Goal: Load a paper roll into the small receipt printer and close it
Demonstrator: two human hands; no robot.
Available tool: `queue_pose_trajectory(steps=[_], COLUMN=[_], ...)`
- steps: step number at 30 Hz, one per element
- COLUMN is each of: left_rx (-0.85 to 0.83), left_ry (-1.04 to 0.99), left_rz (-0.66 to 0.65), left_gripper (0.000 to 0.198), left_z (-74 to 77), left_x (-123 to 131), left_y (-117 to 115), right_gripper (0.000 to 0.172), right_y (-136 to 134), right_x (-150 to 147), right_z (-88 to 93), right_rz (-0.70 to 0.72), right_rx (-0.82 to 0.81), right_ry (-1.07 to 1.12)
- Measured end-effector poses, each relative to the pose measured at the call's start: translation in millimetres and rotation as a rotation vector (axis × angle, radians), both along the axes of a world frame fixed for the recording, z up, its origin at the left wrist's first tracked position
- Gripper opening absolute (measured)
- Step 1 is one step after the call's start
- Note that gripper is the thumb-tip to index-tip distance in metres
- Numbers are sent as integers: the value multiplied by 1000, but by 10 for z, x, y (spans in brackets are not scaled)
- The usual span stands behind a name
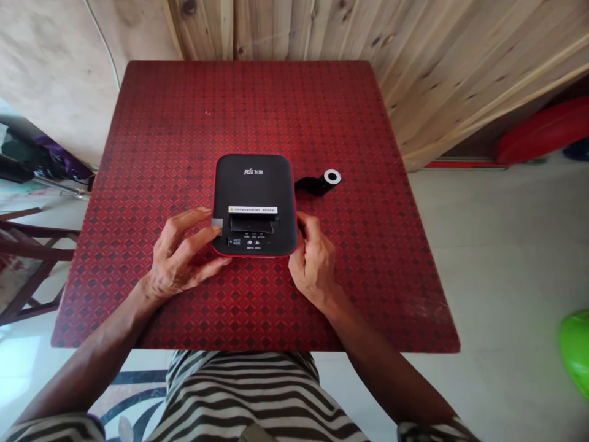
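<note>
A black receipt printer [254,202] with a white logo and a white warning label lies flat in the middle of a red patterned table [184,135]. My left hand [184,258] rests at its left front corner, fingers spread, with fingertips touching the grey side latch. On the printer's right side my right hand [313,261] has its fingers curled against the edge. Neither hand lifts anything. Just right of the printer lies a small paper roll with a white core and a loose black strip [322,182].
Wooden plank walls stand behind the table. A wooden chair [23,245] is at the left, a red object [543,132] on the floor at the right, and a green object [576,350] at the right edge. The floor is pale tile.
</note>
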State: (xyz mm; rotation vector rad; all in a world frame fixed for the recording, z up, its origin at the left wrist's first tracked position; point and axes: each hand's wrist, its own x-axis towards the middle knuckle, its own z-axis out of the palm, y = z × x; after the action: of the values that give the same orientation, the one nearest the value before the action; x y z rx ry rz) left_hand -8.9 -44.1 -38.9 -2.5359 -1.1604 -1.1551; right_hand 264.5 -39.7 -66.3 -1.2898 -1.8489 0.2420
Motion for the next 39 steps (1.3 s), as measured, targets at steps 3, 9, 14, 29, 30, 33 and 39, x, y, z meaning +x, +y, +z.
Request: queue_pose_trajectory(steps=[3,9,14,29,30,33,39], left_rx=[-7,-44,-75,-91,-95,-105,-136], left_ry=[2,-29,-63,-47,-52,-75,-101], left_rz=[11,16,6,31,33,22,-6], left_gripper=[58,59,63,59,58,58,59], left_z=[1,-9,-13,-16,-18,-21,19], left_x=[-6,4,11,5,6,8,29], left_y=[-7,-8,-16,-13,-11,-3,1], right_gripper=[33,42,50,42,41,40,36], right_y=[-8,-17,-20,-19,-17,-14,-1], right_x=[7,19,19,32,34,38,24], right_z=[-42,-92,-85,-112,-116,-123,-106], right_rz=[20,36,46,25,24,25,29], right_rx=[16,40,57,29,30,26,36], right_ry=[-35,-37,-40,-57,-62,-74,-42])
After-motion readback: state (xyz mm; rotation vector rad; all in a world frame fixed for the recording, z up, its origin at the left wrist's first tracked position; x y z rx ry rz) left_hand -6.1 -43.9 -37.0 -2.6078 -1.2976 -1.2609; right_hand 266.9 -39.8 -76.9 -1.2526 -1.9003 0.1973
